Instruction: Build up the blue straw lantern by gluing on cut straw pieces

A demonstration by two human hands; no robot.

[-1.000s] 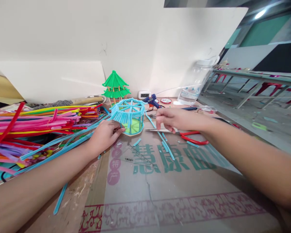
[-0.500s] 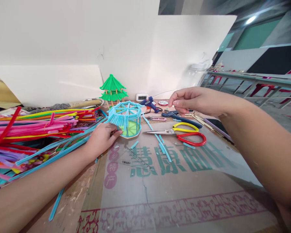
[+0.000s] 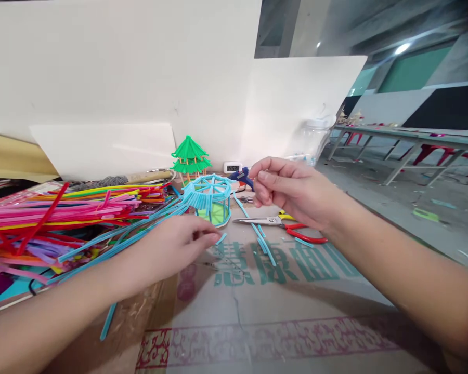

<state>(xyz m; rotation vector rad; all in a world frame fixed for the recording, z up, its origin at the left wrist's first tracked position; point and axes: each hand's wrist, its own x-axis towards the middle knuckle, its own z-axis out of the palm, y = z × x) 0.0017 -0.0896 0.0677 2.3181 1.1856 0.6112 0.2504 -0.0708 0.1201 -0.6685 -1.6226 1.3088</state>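
My left hand is in front of a light-blue pipe-cleaner model with a ring-shaped slatted roof and green base. Its fingers are loosely curled, thumb and forefinger a little apart, just beside a short blue pipe-cleaner offcut on the mat. I see nothing held in it. Raised above the scissors, my right hand is closed in a pinch between thumb and forefinger. Whatever it may hold is too small to make out. The scissors' red and yellow handles are partly hidden behind that hand.
Bundles of coloured pipe cleaners fill the left side. Behind the model stand a green-roofed pagoda, a small digital clock and a blue glue gun. Blue strips lie on the printed mat. A clear jar stands right.
My left hand has let go of the model's base and moved toward me and to the right. My right hand has come left and lower, closer to the model. The view has tilted upward slightly.
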